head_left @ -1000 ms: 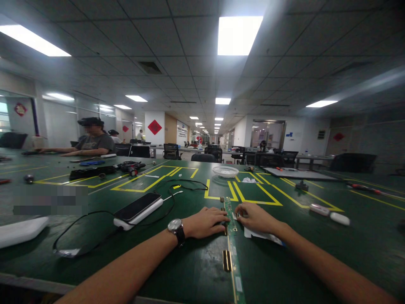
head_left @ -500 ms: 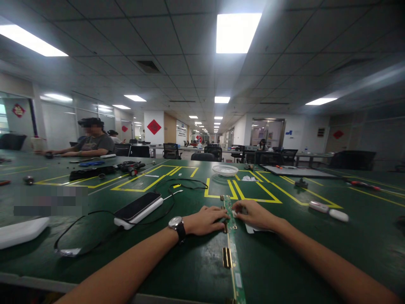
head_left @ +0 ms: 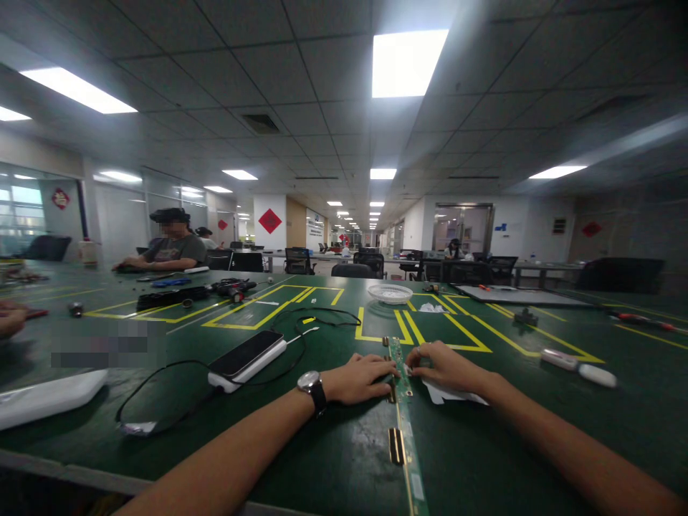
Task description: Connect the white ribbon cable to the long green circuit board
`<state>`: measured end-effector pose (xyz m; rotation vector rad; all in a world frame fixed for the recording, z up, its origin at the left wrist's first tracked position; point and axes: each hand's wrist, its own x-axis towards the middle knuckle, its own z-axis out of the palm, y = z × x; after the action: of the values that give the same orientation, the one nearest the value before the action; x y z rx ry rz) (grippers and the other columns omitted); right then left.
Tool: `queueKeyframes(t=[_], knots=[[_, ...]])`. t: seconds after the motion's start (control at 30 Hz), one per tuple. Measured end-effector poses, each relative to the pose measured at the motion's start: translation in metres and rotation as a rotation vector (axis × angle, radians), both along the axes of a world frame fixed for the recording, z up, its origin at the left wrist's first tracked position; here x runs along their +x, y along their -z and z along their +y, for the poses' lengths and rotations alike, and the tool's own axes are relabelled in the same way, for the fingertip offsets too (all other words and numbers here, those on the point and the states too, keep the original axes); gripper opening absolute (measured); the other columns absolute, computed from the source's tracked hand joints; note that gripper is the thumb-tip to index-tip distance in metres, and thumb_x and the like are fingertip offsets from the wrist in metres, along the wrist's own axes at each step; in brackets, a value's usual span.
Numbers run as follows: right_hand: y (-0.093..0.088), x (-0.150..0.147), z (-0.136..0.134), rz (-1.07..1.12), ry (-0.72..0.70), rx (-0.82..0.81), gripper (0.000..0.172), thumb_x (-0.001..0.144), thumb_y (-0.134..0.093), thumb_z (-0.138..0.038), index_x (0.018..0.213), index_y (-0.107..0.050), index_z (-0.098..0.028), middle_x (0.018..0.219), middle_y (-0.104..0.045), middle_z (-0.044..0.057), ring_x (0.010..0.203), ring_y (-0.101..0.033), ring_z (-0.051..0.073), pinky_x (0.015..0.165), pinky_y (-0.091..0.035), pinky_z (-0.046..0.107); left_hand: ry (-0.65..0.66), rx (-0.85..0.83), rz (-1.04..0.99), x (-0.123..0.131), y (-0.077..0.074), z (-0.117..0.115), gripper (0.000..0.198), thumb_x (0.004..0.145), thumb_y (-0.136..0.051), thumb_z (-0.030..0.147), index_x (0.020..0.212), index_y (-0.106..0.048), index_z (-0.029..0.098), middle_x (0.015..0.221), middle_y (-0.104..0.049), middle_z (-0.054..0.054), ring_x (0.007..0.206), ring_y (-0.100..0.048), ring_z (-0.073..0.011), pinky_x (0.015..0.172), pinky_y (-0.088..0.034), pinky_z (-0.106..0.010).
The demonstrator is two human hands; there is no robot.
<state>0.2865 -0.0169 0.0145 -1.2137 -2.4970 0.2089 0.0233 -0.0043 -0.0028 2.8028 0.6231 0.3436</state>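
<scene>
A long narrow green circuit strip [head_left: 404, 423] lies on the green table [head_left: 333, 459], running away from me. My left hand [head_left: 360, 378], with a watch on its wrist, rests fingers down against the strip's left edge. On the strip's right side, my right hand [head_left: 443, 365] pinches something small and white at the strip's edge; I cannot make out what it is. A white paper scrap [head_left: 446, 393] lies under my right wrist.
A phone on a white power bank [head_left: 248, 356] with a black cable [head_left: 161, 390] lies to the left. A white basket [head_left: 390, 292], a white marker [head_left: 577, 365] and tools lie farther off. A seated person [head_left: 169, 247] works at back left; someone's hand [head_left: 11, 319] shows at left edge.
The camera has swung slightly left, so everything sits a little further right in view. Both hands remain on the strip in nearly the same pose.
</scene>
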Motion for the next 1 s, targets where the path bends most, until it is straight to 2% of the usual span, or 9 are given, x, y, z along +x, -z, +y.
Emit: queueKeyframes(t=[0.13, 0.23, 0.33, 0.4, 0.5, 0.6, 0.73, 0.87, 1.0], knots=[[-0.005, -0.007, -0.001, -0.01, -0.04, 0.084, 0.03, 0.094, -0.046, -0.029, 0.108, -0.071, -0.022, 0.111, -0.072, 0.007, 0.104, -0.063, 0.024, 0.095, -0.046, 0.037, -0.044, 0.046, -0.091, -0.004, -0.003, 0.003, 0.043, 0.099, -0.046, 0.038, 0.14, -0.042, 0.029, 0.139, -0.054, -0.007, 0.127, -0.05, -0.0252, 0.106, -0.035, -0.043], [-0.002, -0.014, -0.001, -0.031, -0.103, 0.042, 0.036, 0.092, -0.043, -0.021, 0.117, -0.068, -0.023, 0.127, -0.066, 0.006, 0.117, -0.059, 0.023, 0.103, -0.043, 0.037, -0.116, 0.116, -0.182, -0.007, -0.006, 0.004, 0.039, 0.1, -0.044, 0.037, 0.137, -0.046, 0.026, 0.139, -0.054, -0.006, 0.128, -0.048, -0.0237, 0.107, -0.034, -0.04], [0.002, -0.008, 0.005, -0.102, -0.091, 0.018, 0.04, 0.09, -0.044, -0.018, 0.122, -0.067, -0.026, 0.13, -0.065, 0.005, 0.118, -0.059, 0.024, 0.104, -0.042, 0.036, -0.156, 0.155, -0.204, -0.01, -0.008, 0.005, 0.035, 0.101, -0.042, 0.036, 0.134, -0.048, 0.025, 0.137, -0.055, -0.006, 0.127, -0.049, -0.0229, 0.105, -0.036, -0.039], [0.004, 0.007, 0.013, -0.174, 0.031, 0.04, 0.04, 0.088, -0.046, -0.019, 0.12, -0.068, -0.026, 0.125, -0.067, 0.007, 0.114, -0.061, 0.026, 0.1, -0.044, 0.039, -0.16, 0.17, -0.175, -0.011, -0.007, 0.005, 0.034, 0.101, -0.042, 0.037, 0.132, -0.05, 0.025, 0.135, -0.056, -0.006, 0.125, -0.05, -0.0229, 0.102, -0.037, -0.039], [0.006, 0.037, 0.021, -0.309, 0.328, 0.066, 0.033, 0.089, -0.048, -0.027, 0.112, -0.072, -0.024, 0.109, -0.071, 0.012, 0.101, -0.065, 0.031, 0.088, -0.049, 0.044, -0.145, 0.192, -0.134, -0.012, -0.004, 0.007, 0.033, 0.101, -0.041, 0.039, 0.129, -0.052, 0.025, 0.131, -0.058, -0.006, 0.123, -0.051, -0.0231, 0.101, -0.038, -0.038], [0.006, 0.052, 0.021, -0.376, 0.524, 0.057, 0.044, 0.094, -0.04, -0.045, 0.108, -0.073, -0.019, 0.107, -0.068, 0.017, 0.098, -0.065, 0.034, 0.083, -0.05, 0.048, -0.133, 0.209, -0.114, -0.012, -0.002, 0.008, 0.034, 0.101, -0.041, 0.039, 0.13, -0.053, 0.026, 0.13, -0.059, -0.006, 0.122, -0.051, -0.0234, 0.101, -0.038, -0.039], [0.01, 0.039, 0.013, -0.378, 0.637, 0.036, 0.062, 0.096, -0.029, -0.058, 0.108, -0.071, -0.014, 0.113, -0.064, 0.021, 0.104, -0.061, 0.037, 0.086, -0.048, 0.054, -0.135, 0.222, -0.084, -0.012, -0.003, 0.007, 0.033, 0.1, -0.043, 0.038, 0.13, -0.052, 0.025, 0.129, -0.059, -0.007, 0.121, -0.052, -0.0243, 0.098, -0.039, -0.04], [0.019, 0.022, 0.008, -0.42, 0.679, 0.061, 0.065, 0.096, -0.029, -0.06, 0.112, -0.068, -0.012, 0.12, -0.059, 0.024, 0.114, -0.055, 0.042, 0.09, -0.044, 0.061, -0.134, 0.222, -0.059, -0.013, -0.004, 0.006, 0.035, 0.1, -0.043, 0.038, 0.133, -0.049, 0.025, 0.134, -0.056, -0.008, 0.125, -0.049, -0.0261, 0.098, -0.039, -0.043], [0.024, 0.022, 0.006, -0.408, 0.675, 0.006, 0.064, 0.098, -0.027, -0.055, 0.124, -0.062, -0.009, 0.131, -0.054, 0.025, 0.124, -0.049, 0.041, 0.095, -0.043, 0.056, -0.131, 0.172, -0.017, -0.013, -0.001, 0.007, 0.046, 0.1, -0.042, 0.043, 0.143, -0.037, 0.029, 0.147, -0.045, -0.009, 0.132, -0.041, -0.029, 0.1, -0.038, -0.051]])
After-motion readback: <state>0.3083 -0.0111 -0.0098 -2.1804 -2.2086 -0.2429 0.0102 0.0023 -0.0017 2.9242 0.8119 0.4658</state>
